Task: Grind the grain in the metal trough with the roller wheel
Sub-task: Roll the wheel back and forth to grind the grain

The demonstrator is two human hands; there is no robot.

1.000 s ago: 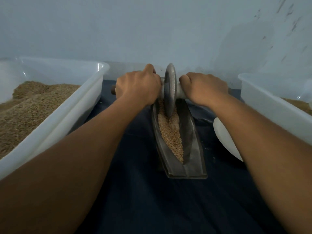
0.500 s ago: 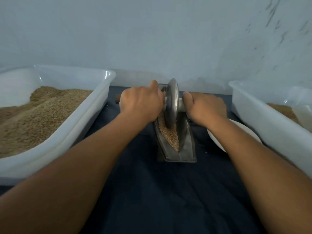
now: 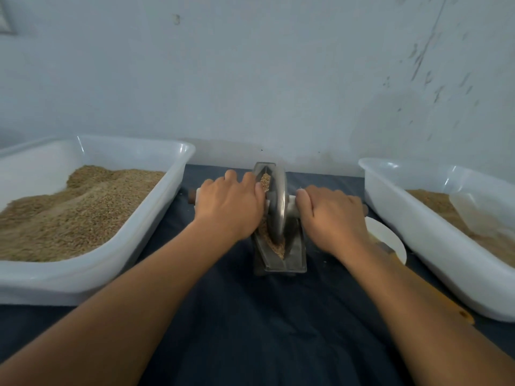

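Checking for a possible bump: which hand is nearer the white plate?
Right. The right hand sits just beside the white plate; the left hand is across the roller wheel.

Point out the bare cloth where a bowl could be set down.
Free: dark cloth between the forearms, nearer than the metal trough. Crowded: right of the trough, where a white plate fills the gap to the right white plastic tub.

We see a dim, bluish picture. It looks soft and a bit blurry. The tub [image 3: 178, 168] rims shine a little. Edges bend outward.
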